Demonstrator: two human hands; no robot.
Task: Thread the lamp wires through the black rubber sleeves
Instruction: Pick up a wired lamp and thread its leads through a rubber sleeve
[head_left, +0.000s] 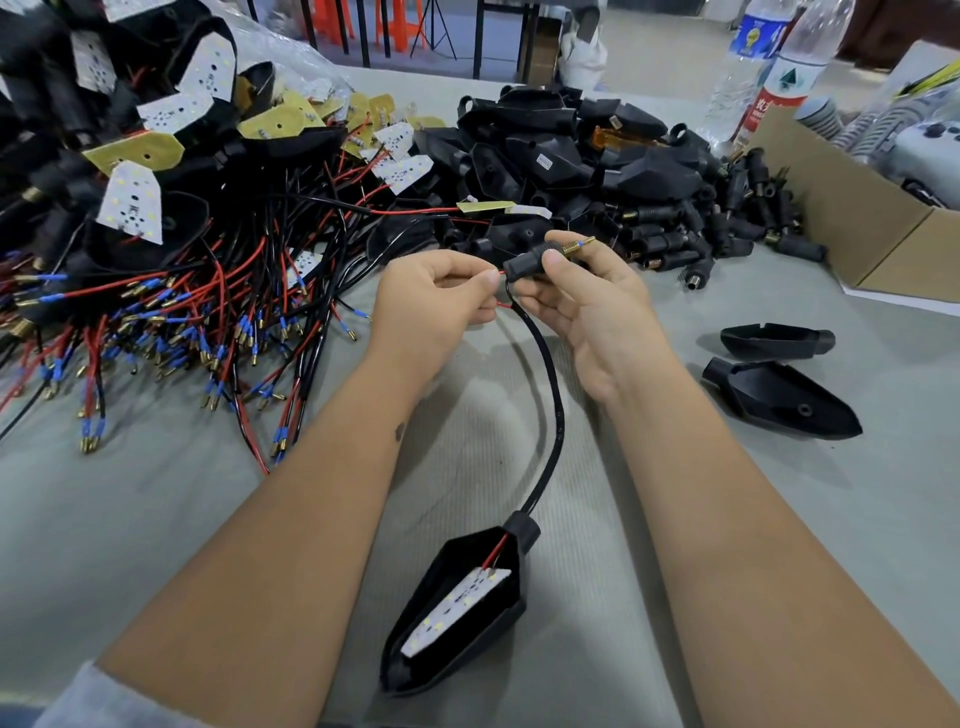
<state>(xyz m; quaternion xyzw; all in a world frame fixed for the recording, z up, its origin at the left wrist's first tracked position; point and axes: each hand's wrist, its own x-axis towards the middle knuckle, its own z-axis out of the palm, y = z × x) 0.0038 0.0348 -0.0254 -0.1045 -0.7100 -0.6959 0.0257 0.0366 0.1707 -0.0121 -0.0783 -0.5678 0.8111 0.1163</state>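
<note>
On the grey table (156, 519) before me, my left hand (431, 296) pinches the red wire (501, 305) while my right hand (587, 306) grips a black rubber sleeve (527, 262) above the lamp (457, 608).

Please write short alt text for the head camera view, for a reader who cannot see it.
A person's right hand grips a black rubber sleeve with a brass tip while the left hand pinches thin red wires at its end; a black cable runs down to a black lamp housing on the grey table.
</note>
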